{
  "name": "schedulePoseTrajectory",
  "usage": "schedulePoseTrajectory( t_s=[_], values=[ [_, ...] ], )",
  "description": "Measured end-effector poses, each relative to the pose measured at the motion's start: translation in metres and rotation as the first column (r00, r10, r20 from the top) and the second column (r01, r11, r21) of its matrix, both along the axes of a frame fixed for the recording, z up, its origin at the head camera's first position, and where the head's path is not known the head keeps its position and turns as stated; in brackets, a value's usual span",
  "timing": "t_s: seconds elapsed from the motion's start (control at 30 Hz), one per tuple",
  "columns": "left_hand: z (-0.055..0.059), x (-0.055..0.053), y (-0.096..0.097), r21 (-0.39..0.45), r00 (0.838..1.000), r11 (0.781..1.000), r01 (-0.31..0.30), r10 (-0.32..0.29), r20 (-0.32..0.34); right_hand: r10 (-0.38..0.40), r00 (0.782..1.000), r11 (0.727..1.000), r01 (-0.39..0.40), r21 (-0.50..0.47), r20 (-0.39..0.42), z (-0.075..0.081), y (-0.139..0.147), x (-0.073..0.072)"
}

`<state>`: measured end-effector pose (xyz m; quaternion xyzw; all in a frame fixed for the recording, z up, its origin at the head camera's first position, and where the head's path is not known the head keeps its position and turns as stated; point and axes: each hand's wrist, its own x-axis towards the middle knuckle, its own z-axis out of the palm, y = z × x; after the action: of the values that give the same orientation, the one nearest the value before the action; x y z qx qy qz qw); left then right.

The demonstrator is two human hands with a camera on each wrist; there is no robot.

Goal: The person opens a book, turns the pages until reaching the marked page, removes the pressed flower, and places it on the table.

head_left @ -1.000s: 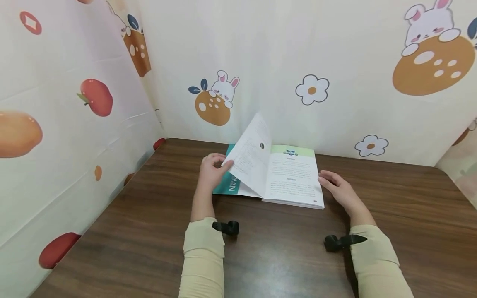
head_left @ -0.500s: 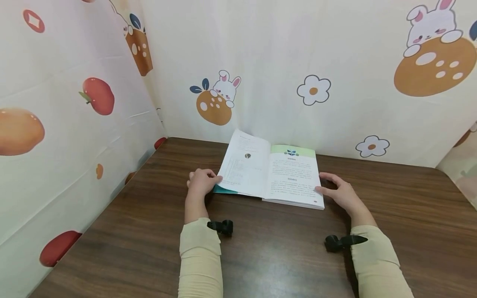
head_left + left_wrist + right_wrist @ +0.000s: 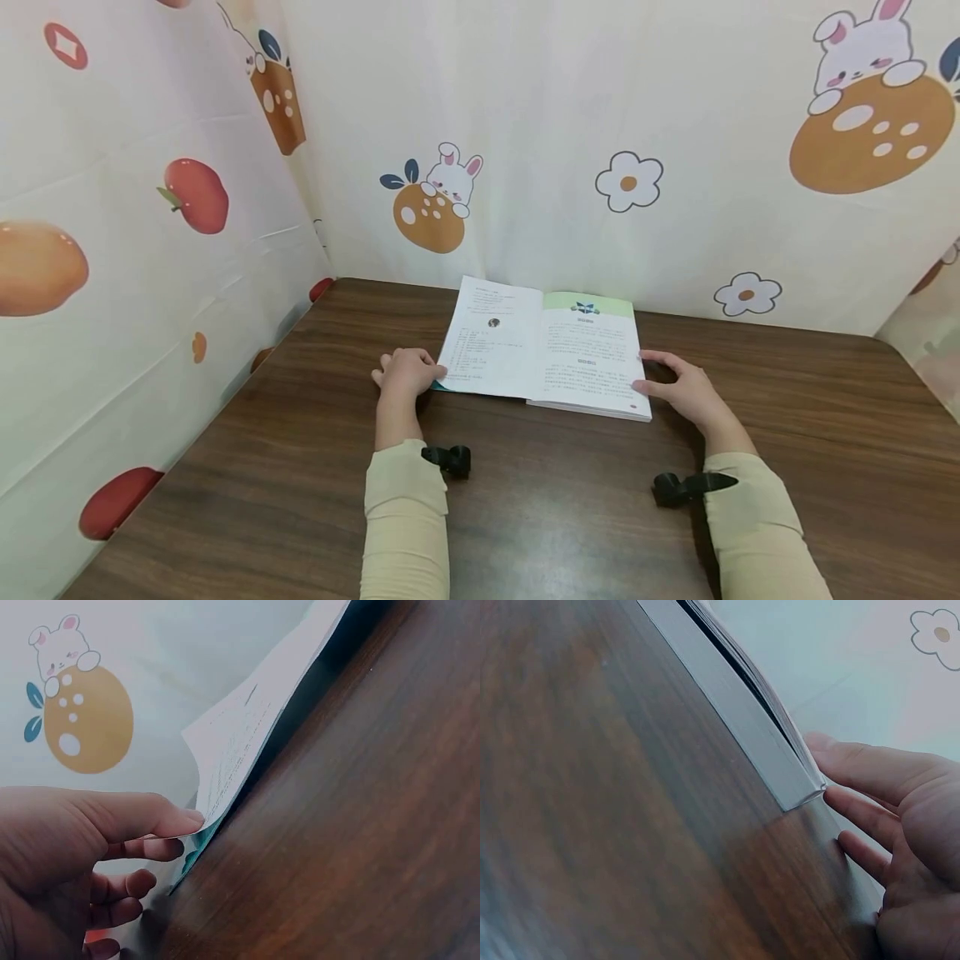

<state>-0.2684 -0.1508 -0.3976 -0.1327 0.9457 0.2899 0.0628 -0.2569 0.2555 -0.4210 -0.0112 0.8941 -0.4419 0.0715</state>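
Head: book [image 3: 588, 346] open on the desk [image 3: 540, 517]. Left wrist: left hand [image 3: 60, 840] pinching a page [image 3: 232, 746] by its corner; I should lay it flat before release. Right wrist: right hand [image 3: 922, 825], fingers nearly straight, touching the book's edge; I'd steady lightly.

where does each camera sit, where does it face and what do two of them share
Head: worn on the head, facing forward and down at the open book on the table; left hand, right hand and sleeves show.
Left wrist: worn there, facing the left page that the left hand pinches; only that hand shows.
Right wrist: worn there, facing the book's edge by the right hand; only that hand shows.
Head and left wrist both show a rabbit print.
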Motion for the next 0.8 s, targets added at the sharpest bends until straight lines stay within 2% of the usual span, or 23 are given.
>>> schedulePoseTrajectory(
  t_s=[0.2,0.37,0.6,0.7,0.8],
  values=[
    [0.002,0.001,0.001,-0.012,1.000,1.000,-0.001,0.002,0.009,0.005,1.000,1.000,-0.005,0.006,-0.001,0.002,-0.001,-0.001],
    [0.000,0.000,0.002,0.006,1.000,1.000,0.023,-0.023,0.015,0.016,1.000,1.000,-0.016,0.019,0.025,0.004,0.000,0.001],
    [-0.008,-0.002,-0.006,0.020,0.997,0.997,0.074,-0.074,-0.016,0.128,0.992,0.984,-0.128,0.126,0.009,0.013,0.002,0.004],
    [-0.009,-0.003,-0.009,0.021,0.993,0.993,0.114,-0.114,-0.021,0.173,0.985,0.977,-0.171,0.125,-0.009,0.015,0.006,0.010],
    [-0.006,-0.003,-0.007,0.028,0.993,0.992,0.121,-0.120,-0.019,0.222,0.974,0.971,-0.218,0.103,-0.035,0.013,0.011,0.016]
  ],
)
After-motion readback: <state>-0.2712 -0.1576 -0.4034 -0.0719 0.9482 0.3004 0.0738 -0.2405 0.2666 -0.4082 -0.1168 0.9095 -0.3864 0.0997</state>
